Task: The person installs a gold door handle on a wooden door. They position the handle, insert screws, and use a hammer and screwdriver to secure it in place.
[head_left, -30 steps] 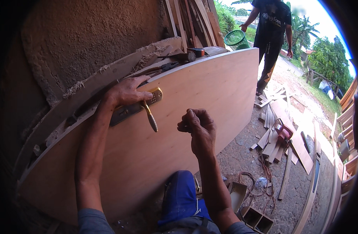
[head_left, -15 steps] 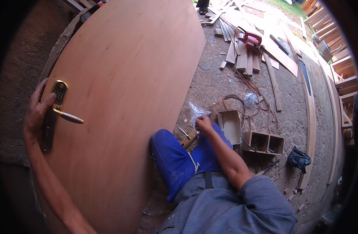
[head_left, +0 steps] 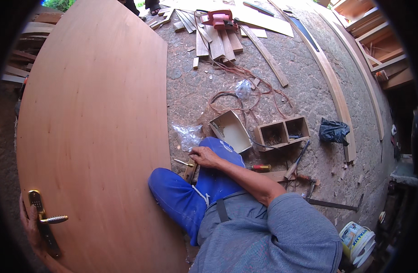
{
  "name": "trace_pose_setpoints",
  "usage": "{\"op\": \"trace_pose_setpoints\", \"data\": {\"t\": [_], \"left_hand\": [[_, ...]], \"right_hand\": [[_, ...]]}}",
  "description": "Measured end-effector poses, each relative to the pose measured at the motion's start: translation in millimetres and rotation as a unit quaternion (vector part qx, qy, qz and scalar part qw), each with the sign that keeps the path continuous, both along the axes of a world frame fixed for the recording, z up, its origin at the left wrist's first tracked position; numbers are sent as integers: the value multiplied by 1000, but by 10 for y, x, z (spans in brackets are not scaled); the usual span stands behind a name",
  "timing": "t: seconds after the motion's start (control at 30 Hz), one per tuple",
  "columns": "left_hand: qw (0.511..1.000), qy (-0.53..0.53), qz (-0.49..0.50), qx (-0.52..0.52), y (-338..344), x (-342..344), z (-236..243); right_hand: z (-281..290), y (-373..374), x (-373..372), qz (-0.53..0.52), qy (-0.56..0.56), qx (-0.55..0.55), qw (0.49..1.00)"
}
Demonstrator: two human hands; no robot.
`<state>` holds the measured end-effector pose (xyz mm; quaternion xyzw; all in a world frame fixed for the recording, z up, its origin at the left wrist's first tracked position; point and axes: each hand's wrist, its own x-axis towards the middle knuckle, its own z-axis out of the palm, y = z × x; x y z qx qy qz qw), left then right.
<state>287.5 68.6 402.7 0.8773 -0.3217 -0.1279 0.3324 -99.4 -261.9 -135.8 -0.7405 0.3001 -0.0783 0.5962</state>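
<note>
A wooden door (head_left: 95, 136) fills the left half of the frame, its face bare and reddish; at the lower left a brass handle (head_left: 47, 217) on a long plate sits against the door's edge. The left hand (head_left: 30, 227) grips that edge just behind the plate, fingers curled round the wood beside the handle, mostly hidden by the door.

The right hand (head_left: 204, 157) reaches down to the centre of the frame, on the concrete floor (head_left: 309, 82) beside a blue-trousered knee (head_left: 181, 195); its fingers are bent onto a second brass handle set (head_left: 188, 169) lying there, touching it; whether they grasp it I cannot tell.

Just above the hand lies clear plastic wrap (head_left: 188, 135), and to its right an open cardboard box (head_left: 231, 131); further right stands a wooden two-part box (head_left: 282, 133), then a black bag (head_left: 334, 132). A screwdriver (head_left: 260, 168) lies right of the forearm. Cables (head_left: 245, 91) loop across the upper centre, below a red power tool (head_left: 220, 19) and loose planks (head_left: 213, 41). A white bucket (head_left: 358, 240) sits at the lower right.
</note>
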Motion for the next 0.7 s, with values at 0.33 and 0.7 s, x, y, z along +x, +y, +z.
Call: {"op": "trace_pose_setpoints", "data": {"t": [0.33,0.7], "left_hand": [[1000,-2,-1,2,-70,76,-88],[999,-9,-27,-17,-492,-562,-19]], "right_hand": [[-441,-261,-2574,-225,231,-63,944],[-673,171,-3396,-366,198,-30,909]]}}
